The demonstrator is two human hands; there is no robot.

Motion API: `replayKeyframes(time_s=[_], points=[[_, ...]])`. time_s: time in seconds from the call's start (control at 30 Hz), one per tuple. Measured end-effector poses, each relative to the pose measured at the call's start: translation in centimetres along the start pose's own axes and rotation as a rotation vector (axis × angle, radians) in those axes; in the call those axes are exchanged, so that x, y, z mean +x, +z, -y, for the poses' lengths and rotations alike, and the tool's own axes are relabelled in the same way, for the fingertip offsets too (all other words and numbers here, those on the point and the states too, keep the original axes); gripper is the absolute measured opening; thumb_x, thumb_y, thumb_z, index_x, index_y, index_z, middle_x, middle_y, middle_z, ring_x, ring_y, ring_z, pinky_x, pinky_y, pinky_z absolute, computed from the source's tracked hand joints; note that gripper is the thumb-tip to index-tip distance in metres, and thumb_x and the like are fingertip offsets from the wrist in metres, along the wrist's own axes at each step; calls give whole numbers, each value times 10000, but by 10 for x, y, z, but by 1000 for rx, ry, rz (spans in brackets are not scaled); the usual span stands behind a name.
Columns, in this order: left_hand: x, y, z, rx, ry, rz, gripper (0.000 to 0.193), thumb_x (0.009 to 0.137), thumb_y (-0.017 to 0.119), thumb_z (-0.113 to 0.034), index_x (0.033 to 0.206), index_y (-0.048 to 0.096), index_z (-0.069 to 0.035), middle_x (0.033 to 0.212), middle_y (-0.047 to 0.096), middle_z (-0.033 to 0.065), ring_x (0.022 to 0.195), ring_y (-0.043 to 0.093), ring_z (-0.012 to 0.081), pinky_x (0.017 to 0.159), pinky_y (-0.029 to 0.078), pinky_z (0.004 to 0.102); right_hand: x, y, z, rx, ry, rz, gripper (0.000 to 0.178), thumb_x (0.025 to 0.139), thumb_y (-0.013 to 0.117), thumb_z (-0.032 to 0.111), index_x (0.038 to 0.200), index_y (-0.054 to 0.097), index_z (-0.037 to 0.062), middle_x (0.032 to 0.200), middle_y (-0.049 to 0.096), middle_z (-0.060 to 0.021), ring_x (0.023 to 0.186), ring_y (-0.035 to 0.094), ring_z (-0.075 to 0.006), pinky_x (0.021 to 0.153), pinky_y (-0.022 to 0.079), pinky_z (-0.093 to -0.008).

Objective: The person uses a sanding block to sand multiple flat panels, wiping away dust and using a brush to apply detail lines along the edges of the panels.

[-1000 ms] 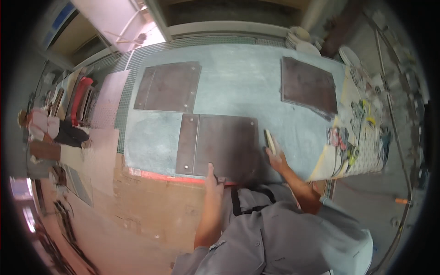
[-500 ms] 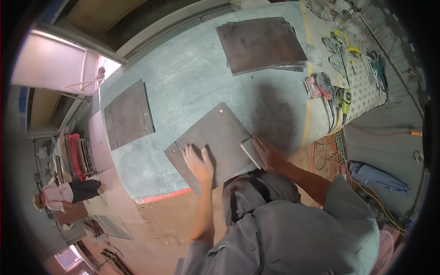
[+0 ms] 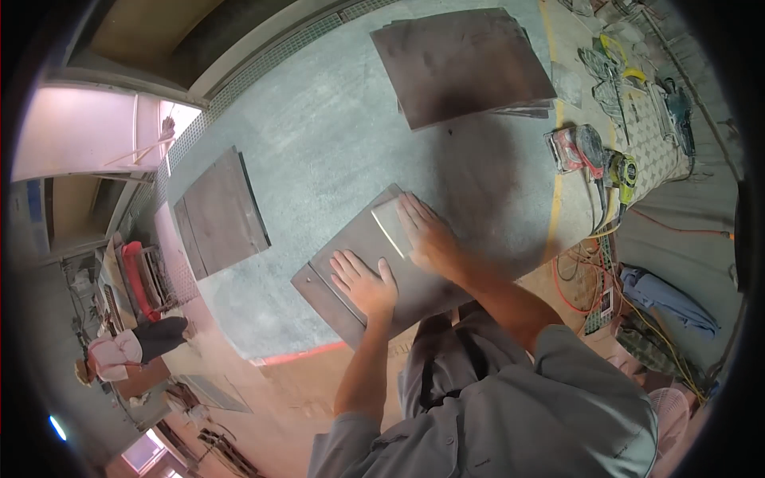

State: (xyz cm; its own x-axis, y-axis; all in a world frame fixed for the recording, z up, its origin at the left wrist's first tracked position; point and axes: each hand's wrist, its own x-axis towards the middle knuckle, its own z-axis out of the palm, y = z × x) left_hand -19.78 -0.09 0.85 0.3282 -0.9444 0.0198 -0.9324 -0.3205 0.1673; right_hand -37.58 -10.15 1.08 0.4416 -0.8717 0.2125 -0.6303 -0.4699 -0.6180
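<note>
A dark brown flat panel with a groove near its left end lies at the near edge of the work table. My left hand rests flat on it beside the groove, fingers spread. Under the fingers of my right hand is a flat rectangular sanding block with a pale edge, pressed against the panel's upper right part. My right thumb is hidden.
The table has a grey-blue top. A stack of brown panels lies at its far side, another grooved panel at left. A red sander and a green power tool sit right. A person stands far left.
My right hand has slid the sanding block from the panel's near right edge up and left toward its far corner. My left hand stays flat on the panel, and the view has shifted slightly.
</note>
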Motion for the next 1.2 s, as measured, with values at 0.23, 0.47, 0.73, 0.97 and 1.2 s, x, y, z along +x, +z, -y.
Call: replayKeyframes(time_s=[0.23,0.47,0.73,0.97,1.2], points=[[3,-3,-6,0,6,19,863,994,620,-413,1622,333,105,1742,262,290,1641,186,444,1319,131,593,21,3,5,-23,36,-108,792,783,623,53,1523,449,-170,1569,482,-345,1511,419,-486,1278,340,-511],[-2,-2,-7,-2,-9,3,866,1024,591,-437,1641,296,94,1749,242,287,1652,155,430,1323,116,586,-181,-45,46,6,212,51,725,896,663,100,1527,434,-174,1608,423,-368,1508,410,-527,1257,361,-549],[-4,9,2,45,18,-10,874,1027,587,-452,1641,289,94,1747,237,297,1649,162,430,1321,133,587,-124,7,25,-68,156,-110,827,756,624,-23,1547,414,-145,1632,394,-334,1526,386,-485,1268,366,-506],[-5,5,5,38,23,-6,866,1049,552,-475,1648,280,88,1760,216,277,1657,133,418,1326,121,575,-144,-21,51,-115,324,8,782,802,635,15,1545,433,-126,1606,421,-331,1452,458,-485,1190,432,-526],[-3,4,-4,43,-7,11,874,1040,551,-463,1650,271,96,1762,205,280,1660,124,419,1325,101,585,-105,16,33,-31,342,-20,815,809,648,36,1547,372,-174,1590,396,-347,1475,391,-514,1250,358,-522]])
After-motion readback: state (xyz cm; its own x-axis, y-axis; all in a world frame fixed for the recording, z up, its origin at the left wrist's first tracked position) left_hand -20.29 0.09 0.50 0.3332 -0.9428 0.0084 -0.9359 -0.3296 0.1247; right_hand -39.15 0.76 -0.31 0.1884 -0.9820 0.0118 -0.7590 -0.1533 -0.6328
